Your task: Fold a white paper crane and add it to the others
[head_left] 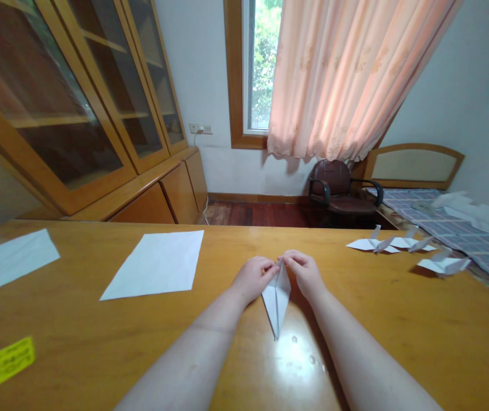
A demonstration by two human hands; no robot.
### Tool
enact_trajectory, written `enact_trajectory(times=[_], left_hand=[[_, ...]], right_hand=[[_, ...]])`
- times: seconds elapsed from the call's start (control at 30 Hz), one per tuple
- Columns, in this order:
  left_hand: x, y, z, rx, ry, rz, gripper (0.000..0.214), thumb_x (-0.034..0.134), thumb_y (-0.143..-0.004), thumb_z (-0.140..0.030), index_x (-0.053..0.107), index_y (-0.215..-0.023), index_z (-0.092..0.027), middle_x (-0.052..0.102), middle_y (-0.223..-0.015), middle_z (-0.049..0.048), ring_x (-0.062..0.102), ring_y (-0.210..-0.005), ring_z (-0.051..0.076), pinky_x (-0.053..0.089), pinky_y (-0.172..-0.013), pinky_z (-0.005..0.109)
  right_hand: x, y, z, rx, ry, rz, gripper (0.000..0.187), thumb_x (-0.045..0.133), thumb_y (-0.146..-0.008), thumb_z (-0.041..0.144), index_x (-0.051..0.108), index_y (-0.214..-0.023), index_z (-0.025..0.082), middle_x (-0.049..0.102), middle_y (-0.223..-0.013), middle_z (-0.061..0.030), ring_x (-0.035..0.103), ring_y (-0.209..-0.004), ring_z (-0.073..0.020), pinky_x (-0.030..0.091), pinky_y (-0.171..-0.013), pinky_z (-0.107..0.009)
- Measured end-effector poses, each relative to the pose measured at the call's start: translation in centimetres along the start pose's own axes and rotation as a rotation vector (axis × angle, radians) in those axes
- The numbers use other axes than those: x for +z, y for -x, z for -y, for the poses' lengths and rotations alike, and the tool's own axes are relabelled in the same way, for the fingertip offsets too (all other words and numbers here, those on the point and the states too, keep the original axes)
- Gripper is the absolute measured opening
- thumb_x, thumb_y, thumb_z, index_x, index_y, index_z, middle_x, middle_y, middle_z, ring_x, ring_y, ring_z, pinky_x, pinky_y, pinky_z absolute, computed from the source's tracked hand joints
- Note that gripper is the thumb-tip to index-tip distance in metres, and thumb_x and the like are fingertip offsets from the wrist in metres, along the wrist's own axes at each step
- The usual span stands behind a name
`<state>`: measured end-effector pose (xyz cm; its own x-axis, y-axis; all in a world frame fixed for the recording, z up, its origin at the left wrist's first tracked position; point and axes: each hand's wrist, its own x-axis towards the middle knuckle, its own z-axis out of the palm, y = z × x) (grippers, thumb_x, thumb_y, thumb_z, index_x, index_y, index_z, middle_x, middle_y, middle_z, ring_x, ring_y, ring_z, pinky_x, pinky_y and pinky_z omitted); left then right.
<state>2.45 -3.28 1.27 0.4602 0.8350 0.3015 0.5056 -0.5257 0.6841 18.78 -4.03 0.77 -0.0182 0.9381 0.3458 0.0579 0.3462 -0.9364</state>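
Observation:
A white sheet of paper folded into a narrow kite shape (277, 299) lies on the table in front of me, its long point toward me and a crease down its middle. At its far tip, my left hand (255, 278) has thumb and fingers closed on the left edge. My right hand (303, 273) pinches the same far tip from the right side. Both hands rest close together on the tabletop, and the exact fold under the fingertips is partly hidden.
Folded white paper cranes (443, 264) stand at the right of the wooden table (244, 240). A white paper sheet (158, 264) lies left of centre, and another sheet (11, 260) at the far left. A yellow label (2, 365) is near the left front. Beyond stands a chair (336, 185).

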Motion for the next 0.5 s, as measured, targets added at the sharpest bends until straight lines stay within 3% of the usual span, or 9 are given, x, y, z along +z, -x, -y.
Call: enact_trajectory(times=[0.5], left_hand=[[-0.18,0.07,-0.08,-0.007,0.013,0.027,0.031,0.044,-0.086,-0.037,0.067,-0.077,-0.018,0.063,-0.075,0.0024,0.054,-0.072,0.014,0.039,-0.068,0.025]], right_hand=[[0.09,-0.12,-0.38,0.066,-0.105,-0.062,0.014,0.068,-0.068,0.034,0.07,-0.068,0.02,0.066,-0.073,-0.0038,0.058,-0.074,-0.0175,0.046,-0.072,-0.03]])
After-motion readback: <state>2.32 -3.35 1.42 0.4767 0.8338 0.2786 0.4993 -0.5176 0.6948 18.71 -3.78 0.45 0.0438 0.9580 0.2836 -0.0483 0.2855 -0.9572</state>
